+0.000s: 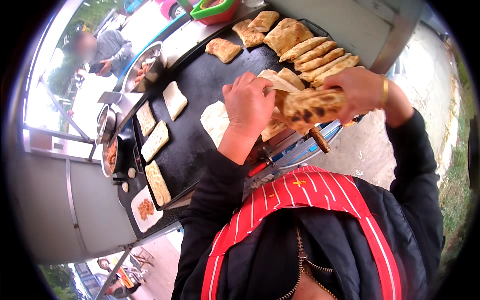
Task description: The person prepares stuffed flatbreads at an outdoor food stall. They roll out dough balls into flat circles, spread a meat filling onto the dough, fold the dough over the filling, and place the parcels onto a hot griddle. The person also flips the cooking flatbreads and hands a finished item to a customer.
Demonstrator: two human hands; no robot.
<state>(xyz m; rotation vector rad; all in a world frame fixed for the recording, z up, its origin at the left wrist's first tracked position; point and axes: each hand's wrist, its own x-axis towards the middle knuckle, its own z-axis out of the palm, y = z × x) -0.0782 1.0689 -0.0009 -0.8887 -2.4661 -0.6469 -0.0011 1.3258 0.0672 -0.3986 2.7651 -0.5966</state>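
Observation:
A browned flatbread [314, 107] with dark scorched spots is held up in my right hand [357, 90], fingers curled round its right end. Against its left side, my left hand [251, 102] pinches a thin pale sheet [281, 81]; whether this is paper or dough I cannot tell. Both hands are over the near right edge of a black griddle [207, 90]. Beneath and beside my left hand lies a white, pale piece of dough [214, 122]. A row of folded, browned flatbreads [315, 55] leans together just beyond my right hand.
Paler flatbreads [155, 141] lie along the griddle's left side. Metal bowls [159, 60] with food stand past its far left edge, near a white tray [137, 215] of chopped filling. A wooden handle [320, 140] sticks out below my right hand. Another person [112, 50] stands outside, upper left.

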